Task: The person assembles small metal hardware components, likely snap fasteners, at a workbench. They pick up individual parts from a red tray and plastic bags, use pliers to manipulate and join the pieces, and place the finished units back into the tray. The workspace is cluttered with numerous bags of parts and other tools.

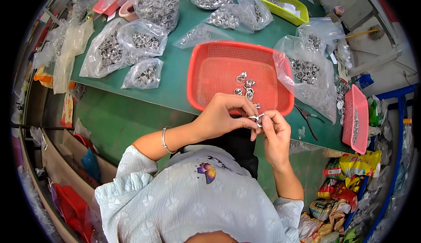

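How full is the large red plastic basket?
Barely filled: a small cluster of silvery metal rings lies in the red basket, leaving most of its mesh exposed.

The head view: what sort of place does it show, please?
Probably a small workshop for metal parts: clear bags of small metal pieces lie on a green table, a red basket holds loose ones, and pliers lie beside it.

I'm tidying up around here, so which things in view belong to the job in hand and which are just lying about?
In use, it seems:
silvery metal piece, held in left fingers and right fingers
red basket, just beyond
loose metal pieces inside it

Likely just lying about:
pliers, untouched
yellow-green basket, far side
yellow bag, lower right
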`<state>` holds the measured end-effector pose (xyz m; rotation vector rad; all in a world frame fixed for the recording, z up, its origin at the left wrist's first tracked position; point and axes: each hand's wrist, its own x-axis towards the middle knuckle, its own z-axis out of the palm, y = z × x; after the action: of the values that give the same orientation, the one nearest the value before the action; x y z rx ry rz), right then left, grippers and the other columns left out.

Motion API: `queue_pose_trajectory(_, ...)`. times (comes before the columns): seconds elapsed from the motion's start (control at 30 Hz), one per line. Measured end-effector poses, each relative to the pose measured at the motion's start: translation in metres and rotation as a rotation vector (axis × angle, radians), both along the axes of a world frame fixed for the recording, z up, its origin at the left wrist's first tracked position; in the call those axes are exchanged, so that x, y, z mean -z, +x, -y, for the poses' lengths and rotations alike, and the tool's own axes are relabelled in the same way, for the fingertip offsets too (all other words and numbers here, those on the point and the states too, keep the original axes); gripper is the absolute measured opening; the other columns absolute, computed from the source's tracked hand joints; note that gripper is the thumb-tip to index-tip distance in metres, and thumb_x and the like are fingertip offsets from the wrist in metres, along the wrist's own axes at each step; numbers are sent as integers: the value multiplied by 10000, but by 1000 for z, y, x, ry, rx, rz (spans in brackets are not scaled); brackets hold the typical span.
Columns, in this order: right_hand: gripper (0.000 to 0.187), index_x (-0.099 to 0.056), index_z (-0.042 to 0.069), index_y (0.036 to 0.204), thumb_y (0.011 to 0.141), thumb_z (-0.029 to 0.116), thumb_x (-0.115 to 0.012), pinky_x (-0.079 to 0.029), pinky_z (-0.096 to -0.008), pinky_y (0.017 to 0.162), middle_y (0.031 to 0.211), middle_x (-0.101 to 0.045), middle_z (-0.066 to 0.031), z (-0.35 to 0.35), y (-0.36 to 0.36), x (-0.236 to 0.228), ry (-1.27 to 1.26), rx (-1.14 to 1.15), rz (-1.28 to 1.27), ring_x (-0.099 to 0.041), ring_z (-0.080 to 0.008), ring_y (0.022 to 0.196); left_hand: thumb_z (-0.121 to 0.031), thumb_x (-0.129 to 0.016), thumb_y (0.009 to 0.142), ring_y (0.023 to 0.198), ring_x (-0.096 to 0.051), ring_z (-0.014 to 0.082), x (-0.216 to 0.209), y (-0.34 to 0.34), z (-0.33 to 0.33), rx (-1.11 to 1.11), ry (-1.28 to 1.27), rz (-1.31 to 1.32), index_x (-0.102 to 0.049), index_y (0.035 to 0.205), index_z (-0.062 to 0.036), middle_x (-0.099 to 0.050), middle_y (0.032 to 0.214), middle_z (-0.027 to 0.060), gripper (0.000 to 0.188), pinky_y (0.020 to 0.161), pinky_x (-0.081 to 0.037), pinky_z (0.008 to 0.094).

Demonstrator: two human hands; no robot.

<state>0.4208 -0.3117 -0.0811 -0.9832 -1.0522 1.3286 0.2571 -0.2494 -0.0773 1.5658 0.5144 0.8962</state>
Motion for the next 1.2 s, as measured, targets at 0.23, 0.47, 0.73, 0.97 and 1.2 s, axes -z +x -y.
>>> queue_pose_trajectory(0.23, 205, -497, 12, 839, 924, 194, -461, -430, -254, 482, 559, -460, -29, 2, 10, -12, -234, -217, -202, -487, -141, 452, 11, -666, 729, 829, -597, 163, 1, -7, 2, 159, -150, 72, -599, 790, 40, -617, 877, 94, 94, 756, -483, 278)
queue_pose_trajectory(0.47, 197, -485, 17, 833, 927, 187, -453, -436, -271, 528, 619, -406, -19, 2, 6, -11, -201, -338, -394, -482, -142, 580, -3, -653, 733, 716, -578, 200, 2, -11, 5, 20, 311, -3, -582, 787, 38, -562, 784, 109, 97, 615, -453, 278)
queue_pose_trajectory(0.73, 232, -475, 11, 780, 926, 189, -452, -416, -260, 525, 678, -490, -68, 11, 6, -5, -262, -579, -587, -509, -162, 568, 31, -636, 695, 570, -509, 252, -8, -24, 26, -72, 669, -135, -544, 710, 2, -484, 672, 94, 98, 481, -406, 343)
queue_pose_trajectory(0.97, 234, -546, -16, 794, 916, 174, -483, -385, -216, 537, 712, -549, -48, 20, 0, -15, -95, -475, -111, -497, -94, 579, 40, -631, 710, 572, -544, 257, -22, -36, 26, 27, 542, -197, -575, 749, 13, -539, 676, 106, 74, 462, -408, 307)
queue_pose_trajectory(1.2, 96, -562, -33, 776, 828, 47, -552, -395, -295, 503, 664, -547, -69, 12, -8, -13, 429, -376, 299, -488, -175, 549, -15, -576, 791, 549, -577, 157, -11, -30, 25, -42, 135, -111, -564, 681, 46, -571, 629, 89, 127, 492, -444, 251)
